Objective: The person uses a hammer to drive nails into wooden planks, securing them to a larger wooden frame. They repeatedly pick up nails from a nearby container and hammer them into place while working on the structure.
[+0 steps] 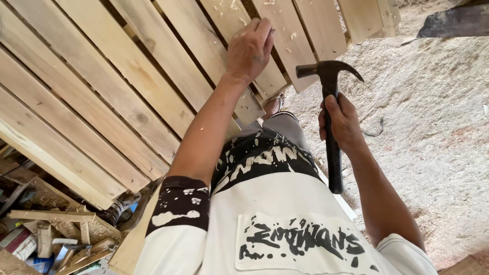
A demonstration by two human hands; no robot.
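Gripping the hammer (330, 109) partway up its dark handle, our right hand (342, 122) is wrapped tight around it, holding the head up beside the edge of the slatted wooden panel (102, 97). The claw is curving out to the right, the striking face is pointing left toward the slats, and the hammer is hanging just off the panel, not touching wood.

Our left hand (249, 48) is resting on one of the pale slats near the top of the panel, palm down with the fingers curled loosely over the board. Whether it is pinching a nail we cannot tell; nothing is showing between the fingertips.

To do this step well, we are judging that the left hand should be pressing the slat flat while keeping its fingers out of the hammer's path. The choked-up grip suits short, controlled taps; sliding down the handle would give more drive. The face should be meeting the wood square, or the slat edge may split.

Around us, wood chips are scattered on the slats, sawdust is covering the ground (438, 127) to the right, and offcuts (56, 229) are lying piled at the lower left.
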